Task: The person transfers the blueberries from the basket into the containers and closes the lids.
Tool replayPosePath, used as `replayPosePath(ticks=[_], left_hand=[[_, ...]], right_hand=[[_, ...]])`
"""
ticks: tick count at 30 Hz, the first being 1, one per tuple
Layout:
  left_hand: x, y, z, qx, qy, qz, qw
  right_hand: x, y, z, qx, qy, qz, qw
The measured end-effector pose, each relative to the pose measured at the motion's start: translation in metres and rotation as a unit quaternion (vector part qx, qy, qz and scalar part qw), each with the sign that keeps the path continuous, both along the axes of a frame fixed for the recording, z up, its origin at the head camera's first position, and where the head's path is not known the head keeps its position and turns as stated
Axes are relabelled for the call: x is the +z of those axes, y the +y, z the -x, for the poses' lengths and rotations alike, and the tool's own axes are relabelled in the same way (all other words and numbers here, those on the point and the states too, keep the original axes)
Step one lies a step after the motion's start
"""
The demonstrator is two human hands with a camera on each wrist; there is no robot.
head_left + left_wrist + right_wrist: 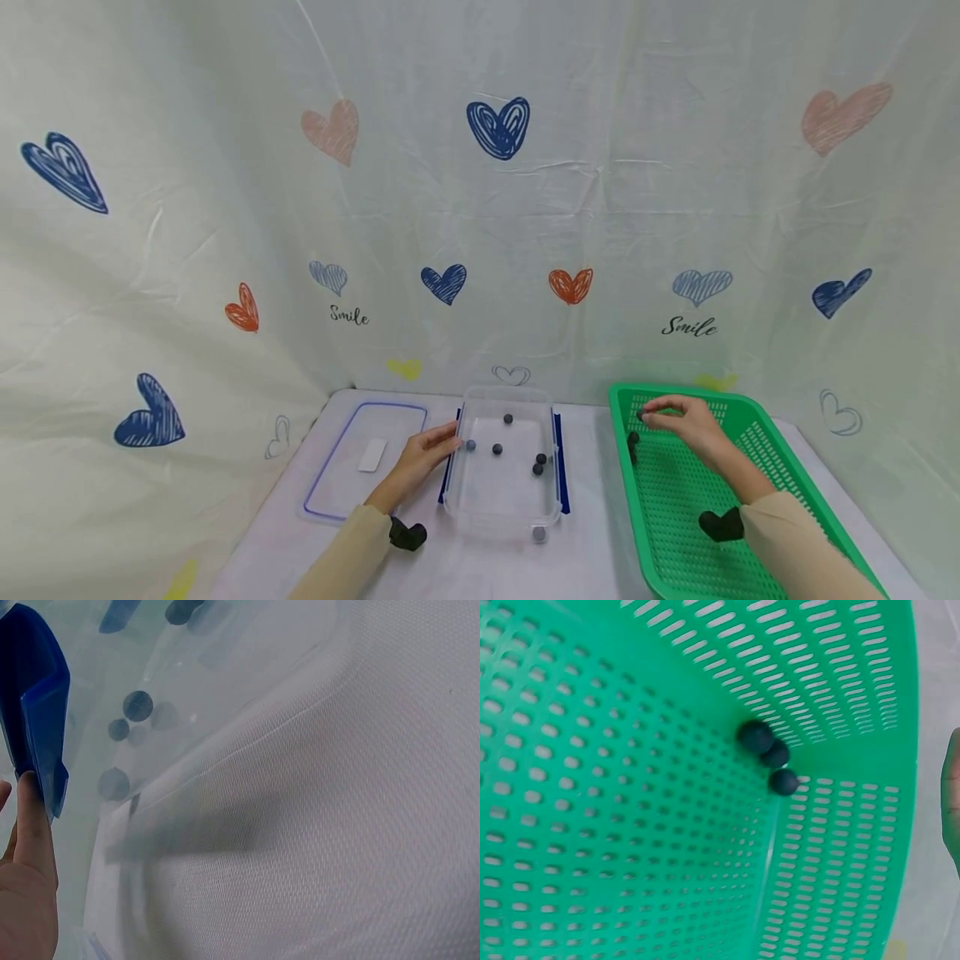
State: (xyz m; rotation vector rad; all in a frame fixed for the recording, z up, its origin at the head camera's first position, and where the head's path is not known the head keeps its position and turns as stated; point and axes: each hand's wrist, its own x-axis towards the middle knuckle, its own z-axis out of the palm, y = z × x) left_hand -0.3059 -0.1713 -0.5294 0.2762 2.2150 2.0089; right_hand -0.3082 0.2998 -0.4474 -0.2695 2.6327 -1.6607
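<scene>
Basically, right hand [690,425] has a dark ball [641,413] pinched at thumb and fingertips; small, round, near-black, at the far left end of the green basket [678,492]. Left hand [420,458]: fingers extended, index against the blue clip [46,712] on the clear box [495,492], which holds similar balls [541,459]. Right wrist view crops fingertips; can't tell if the greyish ball [539,534] at the box's near edge sits inside.

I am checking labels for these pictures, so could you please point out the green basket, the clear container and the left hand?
Green basket [671,504]: head view, bare perforated floor.
Clear container [495,485]: head view, bare part of its bottom.
Left hand [417,461]: head view, back of the hand.
</scene>
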Motion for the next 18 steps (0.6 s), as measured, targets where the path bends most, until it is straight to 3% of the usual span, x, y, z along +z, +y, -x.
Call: replayPosePath(ticks=[18], left_hand=[[0.002, 0.000, 0.000, 0.002, 0.002, 0.003, 1.0000]], right_hand=[[0.025, -0.032, 0.003, 0.035, -0.002, 0.022, 0.999]])
